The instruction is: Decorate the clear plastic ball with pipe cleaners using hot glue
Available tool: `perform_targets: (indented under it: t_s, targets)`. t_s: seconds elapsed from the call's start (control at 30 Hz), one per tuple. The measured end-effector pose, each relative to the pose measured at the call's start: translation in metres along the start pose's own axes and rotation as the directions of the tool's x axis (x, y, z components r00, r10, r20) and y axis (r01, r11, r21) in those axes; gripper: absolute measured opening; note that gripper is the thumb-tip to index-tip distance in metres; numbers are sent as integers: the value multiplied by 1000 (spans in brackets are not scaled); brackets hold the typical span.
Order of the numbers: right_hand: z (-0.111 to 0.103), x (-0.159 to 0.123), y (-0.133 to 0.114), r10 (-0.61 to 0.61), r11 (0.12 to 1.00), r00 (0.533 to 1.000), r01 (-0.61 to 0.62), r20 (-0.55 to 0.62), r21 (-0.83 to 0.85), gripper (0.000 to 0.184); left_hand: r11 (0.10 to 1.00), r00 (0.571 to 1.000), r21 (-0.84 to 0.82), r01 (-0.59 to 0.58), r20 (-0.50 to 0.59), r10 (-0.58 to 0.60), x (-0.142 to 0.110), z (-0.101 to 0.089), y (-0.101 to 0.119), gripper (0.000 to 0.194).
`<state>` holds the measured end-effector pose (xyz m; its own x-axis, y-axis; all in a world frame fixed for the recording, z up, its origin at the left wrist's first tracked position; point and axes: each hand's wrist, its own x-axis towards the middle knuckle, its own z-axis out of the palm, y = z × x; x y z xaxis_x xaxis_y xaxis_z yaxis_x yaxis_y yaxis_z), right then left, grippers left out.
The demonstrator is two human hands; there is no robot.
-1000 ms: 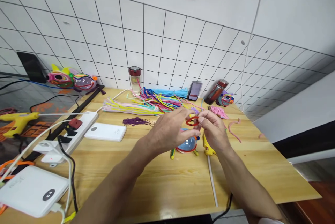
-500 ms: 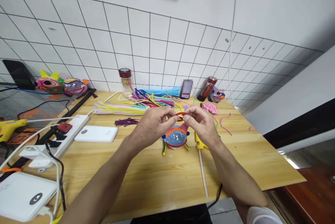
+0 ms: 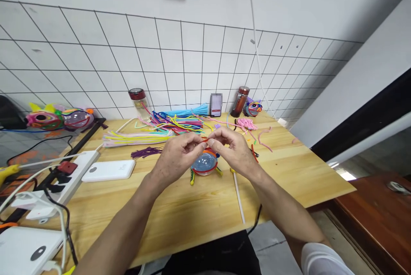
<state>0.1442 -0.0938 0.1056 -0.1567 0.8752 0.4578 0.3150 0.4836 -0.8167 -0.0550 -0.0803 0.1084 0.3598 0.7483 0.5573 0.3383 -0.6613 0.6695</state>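
My left hand (image 3: 176,155) and my right hand (image 3: 233,151) meet fingertip to fingertip above the table. Both pinch a short red pipe cleaner (image 3: 206,140), mostly covered by the fingers. Just below them on the wood sits a clear-domed craft figure (image 3: 204,164) with an orange and red rim and green-yellow legs; its far part is hidden by my hands. Under my right hand, a bit of a yellow glue gun (image 3: 232,171) shows, with a white glue stick (image 3: 239,200) reaching toward the table's front edge. Beside my right wrist lies a red strip (image 3: 254,154) next to something dark.
Bundles of coloured pipe cleaners (image 3: 180,123) lie at the back, with purple ones (image 3: 146,152) nearer. A glass bottle (image 3: 138,104), a phone (image 3: 216,106) and a thermos (image 3: 240,101) stand behind. Leftward are a power bank (image 3: 108,170) and a power strip (image 3: 75,176) with cables.
The view has swung right, so the table's things sit further left. My fingertips have come closer together, and the red pipe cleaner's curved loop shows less between them.
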Motion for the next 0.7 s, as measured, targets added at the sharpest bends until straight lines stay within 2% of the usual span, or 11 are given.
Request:
perform_targets:
  t_s: [0.23,0.47,0.6,0.7]
  targets:
    - [-9,-20,21,53,998,998,-53,-17,-35,19,999,999,49,13,38,-15,-13,9,-2,22]
    - [-9,-31,23,58,998,998,-58,28,-5,16,998,998,18,56,28,-56,-35,24,-12,16]
    - [-13,-33,31,106,994,994,-107,19,23,22,975,973,-59,215,-71,-219,-53,27,-15,20]
    - [-19,-36,43,176,983,984,-175,-16,50,28,916,900,-137,377,-179,-398,-70,27,-24,26]
